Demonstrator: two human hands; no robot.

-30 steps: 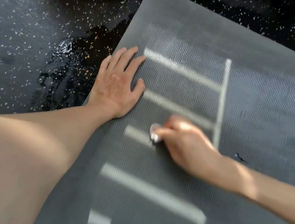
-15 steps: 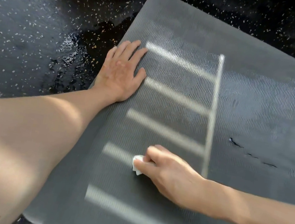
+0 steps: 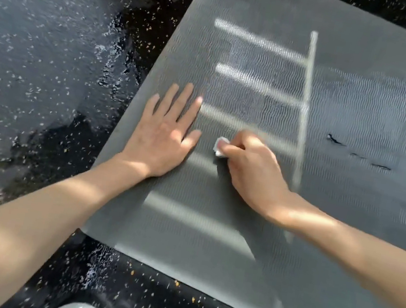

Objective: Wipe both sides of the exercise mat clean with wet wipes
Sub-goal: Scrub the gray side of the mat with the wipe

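Left hand (image 3: 163,136) lies flat with straight fingers, pinning the grey exercise mat (image 3: 336,204) to the speckled floor (image 3: 37,56) — right hand (image 3: 251,167) pinches a balled-up wet wipe (image 3: 219,149) against it. Wet floor beside it — mat could slide mid-scrub
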